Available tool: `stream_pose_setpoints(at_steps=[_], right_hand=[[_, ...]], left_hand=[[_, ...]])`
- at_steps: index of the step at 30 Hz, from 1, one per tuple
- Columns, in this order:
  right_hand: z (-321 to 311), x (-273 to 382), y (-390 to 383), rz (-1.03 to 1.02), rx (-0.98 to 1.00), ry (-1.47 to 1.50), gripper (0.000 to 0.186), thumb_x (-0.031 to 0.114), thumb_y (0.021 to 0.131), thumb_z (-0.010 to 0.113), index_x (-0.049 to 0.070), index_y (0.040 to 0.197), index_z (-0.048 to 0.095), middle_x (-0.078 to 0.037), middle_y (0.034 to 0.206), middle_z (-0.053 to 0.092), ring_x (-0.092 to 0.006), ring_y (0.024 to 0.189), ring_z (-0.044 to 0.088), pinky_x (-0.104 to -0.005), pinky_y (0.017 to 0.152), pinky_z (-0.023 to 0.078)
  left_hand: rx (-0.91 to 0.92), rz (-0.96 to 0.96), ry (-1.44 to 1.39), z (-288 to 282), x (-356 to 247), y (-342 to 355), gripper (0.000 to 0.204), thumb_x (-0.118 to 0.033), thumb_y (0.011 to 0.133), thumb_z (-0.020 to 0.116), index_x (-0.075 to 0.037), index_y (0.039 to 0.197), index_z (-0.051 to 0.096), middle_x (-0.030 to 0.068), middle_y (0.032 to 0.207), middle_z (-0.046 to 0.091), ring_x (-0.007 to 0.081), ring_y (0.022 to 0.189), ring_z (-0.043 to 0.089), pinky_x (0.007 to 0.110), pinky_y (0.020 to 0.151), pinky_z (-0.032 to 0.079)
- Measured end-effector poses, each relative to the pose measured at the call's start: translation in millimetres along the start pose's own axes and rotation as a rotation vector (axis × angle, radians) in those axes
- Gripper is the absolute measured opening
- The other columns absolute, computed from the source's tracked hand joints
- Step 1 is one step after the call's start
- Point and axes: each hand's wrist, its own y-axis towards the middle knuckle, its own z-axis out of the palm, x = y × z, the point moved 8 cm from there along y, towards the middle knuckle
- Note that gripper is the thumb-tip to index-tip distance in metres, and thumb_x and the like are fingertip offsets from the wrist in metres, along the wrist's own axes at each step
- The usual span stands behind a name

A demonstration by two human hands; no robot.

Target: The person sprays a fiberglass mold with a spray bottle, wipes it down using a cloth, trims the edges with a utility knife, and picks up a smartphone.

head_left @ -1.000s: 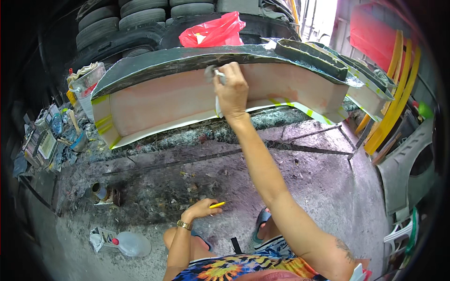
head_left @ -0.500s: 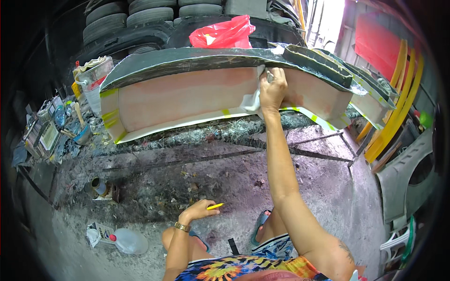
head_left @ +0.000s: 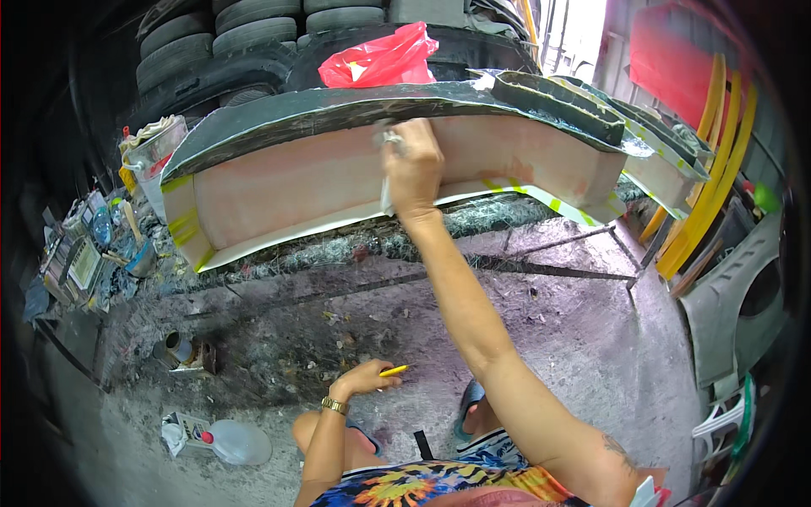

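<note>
Body panel, big curved car part w/ pinkish-orange filler face, pale lower edge and dark upper rim, lies across a metal stand straight ahead of me, above the dusty concrete floor. Yellow-green tape bits at its left end and along the lower right edge.

My right hand is up on the panel's face near the middle-top, arm stretched out, fingers clenched round a small pale sanding pad pressed flat to the filler; the pad's lower edge sticks out under my palm. Ring shows on one finger.

My left hand is low, resting by my knee, well apart from the panel, fingers pinching a yellow pencil that points to the right. Gold watch on that wrist.

Further out: red plastic bag sits on top behind the panel, stacked tyres behind that. Second dark-rimmed panel overlaps at the right end. Left side, a cluttered bench w/ tins and a bucket. On the floor near my left: a small can and a clear plastic jug w/ red cap lying on its side. Right: yellow curved strips leaning, grey fender beside them.
</note>
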Motion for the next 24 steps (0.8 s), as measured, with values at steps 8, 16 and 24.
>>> stream_pose_setpoints(at_steps=[8,16,24], right_hand=[[-20,-46,1,0.131,-0.151,-0.152,0.010,-0.001,0.073,0.063,0.001,0.083,0.060,-0.015,0.082,0.060,-0.0326,0.077,0.060,-0.0430,0.071,0.048],[-30,-41,10,0.109,-0.075,-0.126,0.012,-0.002,0.073,0.064,0.002,0.084,0.062,-0.015,0.083,0.062,-0.0331,0.079,0.063,-0.0409,0.072,0.050],[16,12,-5,-0.222,0.136,-0.017,0.008,0.006,0.076,0.063,0.006,0.082,0.059,-0.012,0.083,0.058,-0.0331,0.077,0.060,-0.0434,0.070,0.049]], left_hand=[[-0.011,0.001,0.134,-8,1,-13,0.048,-0.043,0.085,0.069,-0.002,0.109,0.067,0.0087,0.084,0.069,0.0184,0.075,0.064,0.034,0.068,0.048],[-0.035,0.037,0.181,-8,-4,-17,0.047,-0.042,0.085,0.069,-0.001,0.107,0.067,0.0105,0.085,0.069,0.0193,0.076,0.064,0.035,0.069,0.048],[-0.071,-0.007,0.218,-7,0,-11,0.045,-0.039,0.084,0.070,-0.001,0.108,0.066,0.0141,0.084,0.070,0.0245,0.077,0.068,0.037,0.070,0.050]])
